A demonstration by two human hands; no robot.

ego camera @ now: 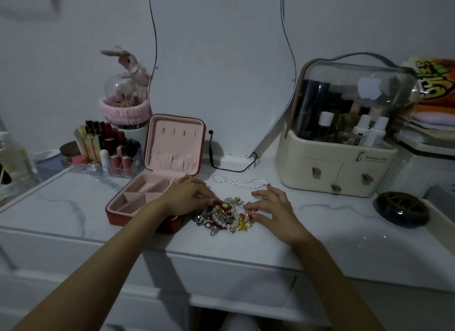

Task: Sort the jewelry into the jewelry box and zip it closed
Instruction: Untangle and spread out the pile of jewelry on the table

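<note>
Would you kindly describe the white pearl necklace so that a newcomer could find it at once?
Start at the wavy-edged mirror standing on the white marble-look tabletop. Just before its base, the white pearl necklace lies stretched out alone. Unlike the tangled heap of red, gold and silver jewelry nearer the hands, it is one plain strand.

A lipstick organizer (108,156), wavy mirror (221,72) and cream cosmetics case (337,168) line the marble tabletop (344,232).

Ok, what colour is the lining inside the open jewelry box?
Pale pink lining, inside a dark red jewelry box; head view shows it.
</note>
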